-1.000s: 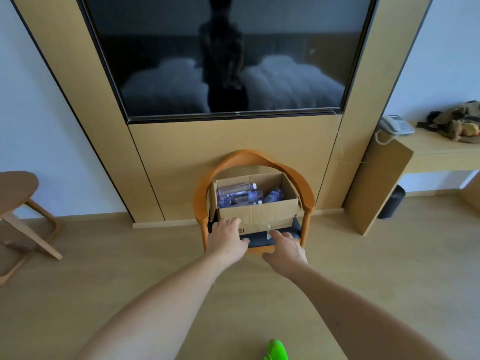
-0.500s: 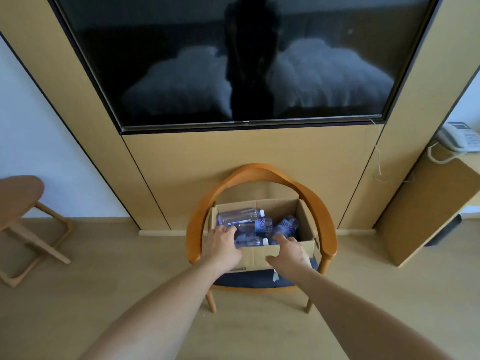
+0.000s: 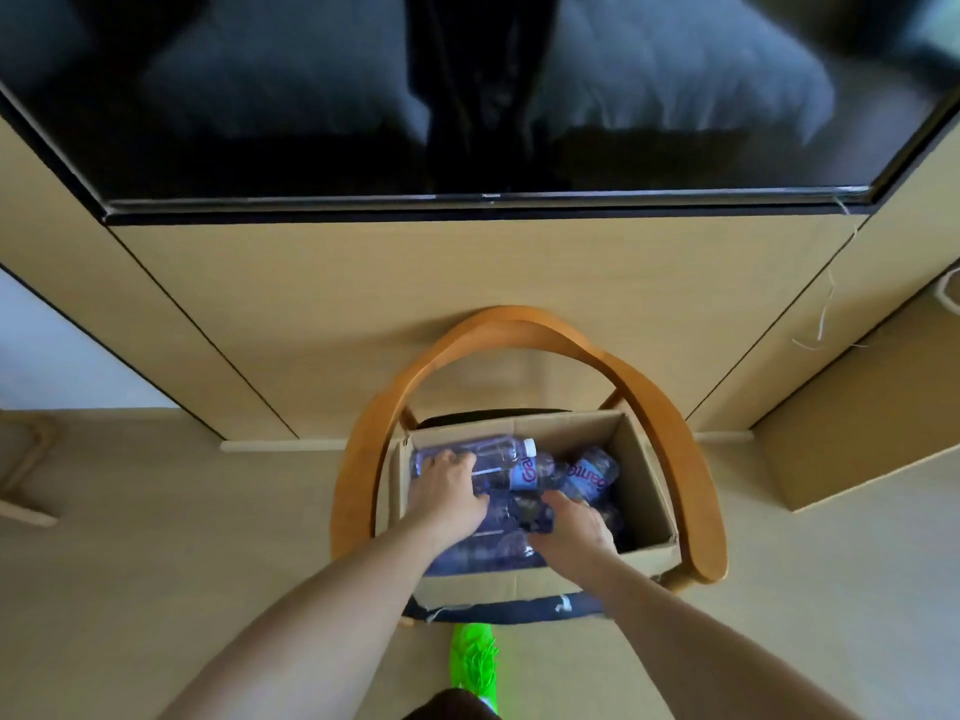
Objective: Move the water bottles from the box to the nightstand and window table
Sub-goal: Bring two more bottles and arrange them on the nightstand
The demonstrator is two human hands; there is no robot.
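Observation:
An open cardboard box (image 3: 644, 480) sits on the dark seat of a wooden armchair (image 3: 670, 433). Several clear water bottles with blue labels lie on their sides inside it. My left hand (image 3: 449, 488) is inside the box, fingers wrapped over the top-left water bottle (image 3: 498, 452). My right hand (image 3: 571, 527) is also in the box, curled around a bottle (image 3: 522, 514) in the middle. Another bottle (image 3: 592, 472) lies to the right, untouched.
The chair stands against a wooden wall panel (image 3: 415, 314) under a large dark TV screen (image 3: 467, 96). A wooden desk side (image 3: 857, 423) is at the right, a stool leg (image 3: 26, 459) at the far left. My green shoe (image 3: 475, 662) is on the wooden floor.
I have stepped closer to the chair. Both hands went from the box's front edge down into the box and closed onto bottles.

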